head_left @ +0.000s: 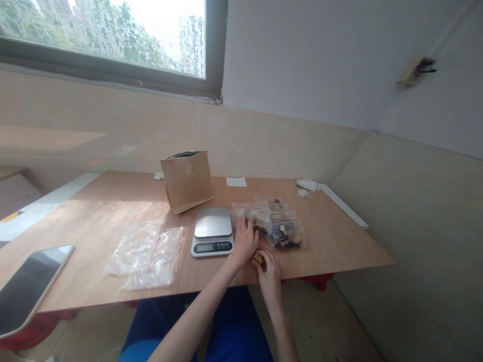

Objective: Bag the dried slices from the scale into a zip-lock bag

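My left hand (246,238) lies over a clear zip bag (260,211) with dark and tan pieces in it, its fingers apart on the plastic. Just below, my right hand (269,270) is closed around a small yellowish-brown piece (258,259) with darker patches. I cannot make out its exact kind. To the right lies another filled zip bag (289,235), holding black and tan pieces and a small white square. More filled bags (281,215) overlap behind it. A kitchen scale (214,223) with a bare steel plate stands left of my left hand.
A brown paper pouch (188,181) stands open at its top behind the scale. Flat clear bags (151,256) lie to the left, and a tablet (32,281) rests at the table's left front. A white paper (236,182) and crumpled scraps (306,186) lie along the back.
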A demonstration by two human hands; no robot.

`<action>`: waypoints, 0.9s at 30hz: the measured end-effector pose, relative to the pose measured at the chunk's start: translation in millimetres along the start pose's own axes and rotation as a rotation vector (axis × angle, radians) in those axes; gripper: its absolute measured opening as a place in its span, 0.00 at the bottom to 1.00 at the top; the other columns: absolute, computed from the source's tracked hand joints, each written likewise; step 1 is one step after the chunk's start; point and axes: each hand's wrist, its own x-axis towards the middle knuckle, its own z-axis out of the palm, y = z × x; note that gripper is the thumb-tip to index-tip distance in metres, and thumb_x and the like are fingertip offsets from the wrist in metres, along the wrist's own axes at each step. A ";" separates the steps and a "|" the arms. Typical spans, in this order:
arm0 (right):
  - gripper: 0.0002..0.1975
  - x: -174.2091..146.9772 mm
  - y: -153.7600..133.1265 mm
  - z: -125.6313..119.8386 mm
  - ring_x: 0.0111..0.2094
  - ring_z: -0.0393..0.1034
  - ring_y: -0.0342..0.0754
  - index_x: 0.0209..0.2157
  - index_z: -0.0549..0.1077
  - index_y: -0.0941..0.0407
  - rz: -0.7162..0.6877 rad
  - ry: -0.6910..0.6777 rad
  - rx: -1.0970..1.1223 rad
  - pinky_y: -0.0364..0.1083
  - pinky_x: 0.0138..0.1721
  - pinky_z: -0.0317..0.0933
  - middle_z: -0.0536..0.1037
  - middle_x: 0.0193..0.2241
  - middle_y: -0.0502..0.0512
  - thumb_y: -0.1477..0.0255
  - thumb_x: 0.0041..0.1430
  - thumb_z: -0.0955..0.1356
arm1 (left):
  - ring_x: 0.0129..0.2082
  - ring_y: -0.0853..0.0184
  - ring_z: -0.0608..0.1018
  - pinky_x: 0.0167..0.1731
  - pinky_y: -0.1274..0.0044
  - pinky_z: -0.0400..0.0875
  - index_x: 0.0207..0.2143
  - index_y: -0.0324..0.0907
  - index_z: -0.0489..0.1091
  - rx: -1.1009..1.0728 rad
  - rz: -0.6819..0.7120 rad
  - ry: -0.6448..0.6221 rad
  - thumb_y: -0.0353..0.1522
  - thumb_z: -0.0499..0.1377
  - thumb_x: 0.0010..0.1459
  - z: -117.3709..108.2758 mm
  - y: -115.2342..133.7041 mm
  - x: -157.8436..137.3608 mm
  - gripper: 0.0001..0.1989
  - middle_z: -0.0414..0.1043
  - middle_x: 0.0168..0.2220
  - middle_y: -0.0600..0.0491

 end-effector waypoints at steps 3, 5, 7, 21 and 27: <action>0.10 0.5 -3.0 -0.3 0.38 0.68 0.54 0.34 0.72 0.56 0.026 0.023 0.003 0.52 0.40 0.61 0.76 0.35 0.60 0.66 0.55 0.64 | 0.63 0.49 0.48 0.58 0.56 0.43 0.58 0.37 0.57 0.047 -0.006 -0.094 0.31 0.47 0.58 10.7 0.3 -0.4 0.25 0.48 0.62 0.36; 0.09 1.1 -4.6 -0.5 0.39 0.67 0.54 0.34 0.72 0.55 0.045 0.031 0.005 0.52 0.40 0.61 0.75 0.35 0.60 0.67 0.55 0.64 | 0.63 0.48 0.46 0.57 0.54 0.41 0.59 0.40 0.56 0.039 -0.035 -0.119 0.31 0.47 0.58 16.8 0.2 6.6 0.25 0.46 0.63 0.38; 0.08 2.3 -5.4 -1.1 0.41 0.67 0.55 0.34 0.72 0.55 0.061 0.037 0.010 0.52 0.42 0.60 0.74 0.37 0.60 0.67 0.54 0.64 | 0.63 0.49 0.46 0.57 0.53 0.40 0.59 0.41 0.56 0.006 -0.074 -0.152 0.30 0.47 0.57 20.3 0.1 16.1 0.25 0.45 0.63 0.38; 0.07 19.5 -7.9 -12.8 0.36 0.68 0.54 0.31 0.73 0.55 0.133 -0.121 0.039 0.52 0.39 0.61 0.75 0.33 0.57 0.69 0.47 0.67 | 0.60 0.57 0.54 0.58 0.64 0.47 0.52 0.37 0.55 -0.120 -0.216 0.670 0.32 0.51 0.56 -110.0 -61.4 22.6 0.20 0.52 0.56 0.38; 0.09 21.2 -6.8 -6.8 0.32 0.69 0.51 0.31 0.74 0.56 0.212 -0.108 0.191 0.49 0.33 0.65 0.73 0.33 0.58 0.69 0.45 0.68 | 0.61 0.49 0.48 0.57 0.59 0.47 0.57 0.31 0.43 -0.075 -0.489 0.635 0.37 0.64 0.43 -171.6 -154.2 22.0 0.45 0.43 0.59 0.31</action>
